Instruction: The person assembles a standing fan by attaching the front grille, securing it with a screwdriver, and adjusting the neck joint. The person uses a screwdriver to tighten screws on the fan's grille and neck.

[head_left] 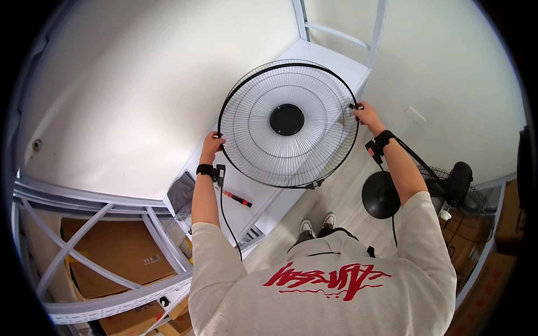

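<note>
A large round fan grille (258,143), with thin wires, a black rim and a black centre disc, is held out in front of me over a white shelf. My left hand (211,147) grips the rim at its left side. At the right side my right hand (367,116) is closed on the rim, next to a small dark clip. A second wire edge shows behind the rim at the top; whether it is a separate grille I cannot tell. Below the grille, a red-and-black screwdriver (237,199) lies on the white shelf (255,215).
On the floor to my right are a round black base (381,195) and a black fan motor (459,179) with a wire grille behind it. Cardboard boxes (123,252) sit in a metal rack (67,246) at left. A grey bag (181,196) lies by the shelf's left end.
</note>
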The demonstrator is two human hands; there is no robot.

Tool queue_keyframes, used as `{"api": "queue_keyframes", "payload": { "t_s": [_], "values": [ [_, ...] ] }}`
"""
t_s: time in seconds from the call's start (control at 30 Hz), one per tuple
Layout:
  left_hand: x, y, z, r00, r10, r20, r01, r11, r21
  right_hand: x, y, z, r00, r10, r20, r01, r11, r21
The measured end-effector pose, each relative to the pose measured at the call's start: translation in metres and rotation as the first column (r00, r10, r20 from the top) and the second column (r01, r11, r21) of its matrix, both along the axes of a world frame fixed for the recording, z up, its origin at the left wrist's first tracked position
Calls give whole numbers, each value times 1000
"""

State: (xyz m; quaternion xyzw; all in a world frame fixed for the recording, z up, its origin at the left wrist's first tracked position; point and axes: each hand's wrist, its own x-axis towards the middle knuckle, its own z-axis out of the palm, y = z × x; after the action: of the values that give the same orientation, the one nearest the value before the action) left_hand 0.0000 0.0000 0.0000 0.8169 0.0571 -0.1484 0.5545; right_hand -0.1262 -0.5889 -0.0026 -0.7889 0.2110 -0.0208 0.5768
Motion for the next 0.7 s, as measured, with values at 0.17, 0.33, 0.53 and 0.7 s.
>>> {"api": "queue_keyframes", "payload": {
  "t_s": [0.17,0.33,0.53,0.7],
  "values": [
    [2,-4,19,999,2,52,-5,999,52,0,6,6,999,-24,-21,21,994,-105],
    [0,-3,18,1000,-29,5,28,997,79,-5,13,25,997,-40,-63,21,959,-282],
    [-2,-7,36,996,-75,44,73,996,61,-29,15,30,992,-16,-127,-8,981,-191],
    [-3,-8,41,995,-90,47,95,991,-100,-55,35,27,987,-77,-141,59,990,-130]
  ]
}}
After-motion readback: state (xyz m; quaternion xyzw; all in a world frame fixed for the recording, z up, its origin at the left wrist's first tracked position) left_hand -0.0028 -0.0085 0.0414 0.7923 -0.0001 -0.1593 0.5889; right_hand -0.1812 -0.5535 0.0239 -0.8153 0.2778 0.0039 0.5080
